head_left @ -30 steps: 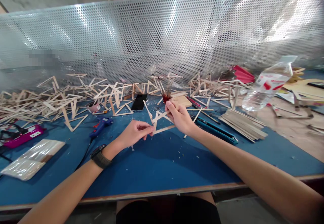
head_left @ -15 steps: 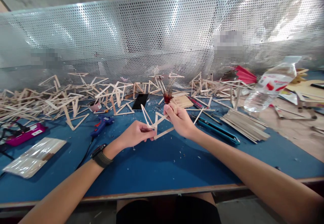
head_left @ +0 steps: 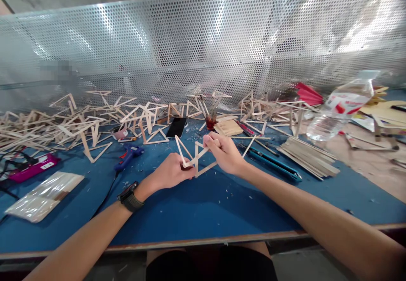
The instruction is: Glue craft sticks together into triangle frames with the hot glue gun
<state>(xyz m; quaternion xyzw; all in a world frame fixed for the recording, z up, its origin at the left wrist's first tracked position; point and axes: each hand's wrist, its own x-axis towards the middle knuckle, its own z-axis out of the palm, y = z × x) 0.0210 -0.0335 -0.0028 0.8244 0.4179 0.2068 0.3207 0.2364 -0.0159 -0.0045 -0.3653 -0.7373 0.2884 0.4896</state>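
Observation:
A small frame of joined wooden sticks [head_left: 196,158] is held between my two hands above the blue tabletop. My left hand [head_left: 174,170] pinches its lower left corner, with a narrow triangle of sticks rising over the fingers. Closed around the upper stick on the other side is my right hand [head_left: 225,152]; its palm hides where the sticks end. One long stick runs from the lower corner to below the right hand, and a thin stick end sticks out past the right wrist.
A blue glue gun [head_left: 129,156] lies to the left, near a magenta power strip [head_left: 34,166] and a plastic-wrapped pack [head_left: 44,196]. To the right are a teal cutter [head_left: 272,164], loose sticks [head_left: 307,156] and a water bottle [head_left: 341,107]. Stick frames [head_left: 149,116] pile along the perforated metal screen [head_left: 190,39].
The left fingers have shifted on the corner and curled in more. The stick triangle has tipped and dropped slightly leftward. My right hand stays almost in place.

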